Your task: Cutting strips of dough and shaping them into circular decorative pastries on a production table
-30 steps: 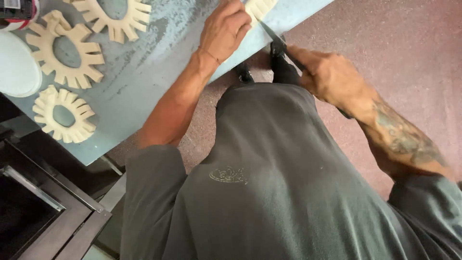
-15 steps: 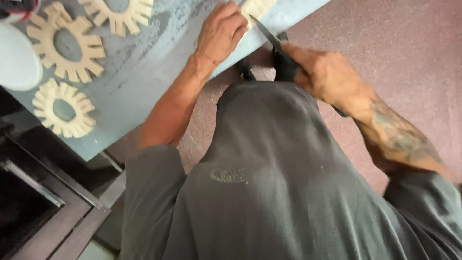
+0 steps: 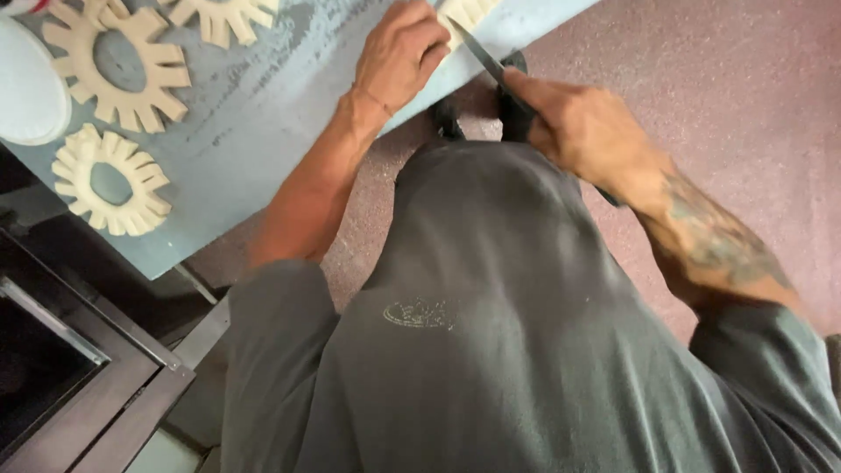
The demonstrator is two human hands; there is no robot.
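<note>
Dough strip [image 3: 469, 10], probably pinned under my left hand [image 3: 399, 52]; right hand [image 3: 583, 127] clenches the knife [image 3: 477, 51]. I'd cut slowly, fingers clear.

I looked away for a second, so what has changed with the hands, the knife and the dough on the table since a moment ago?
Very little. The right hand still grips the dark-bladed knife, its tip at the pale strip of dough at the table edge, and the left hand still presses beside it. The view has drifted slightly. The notched pale dough rings lie as before on the floured light-blue table.
</note>
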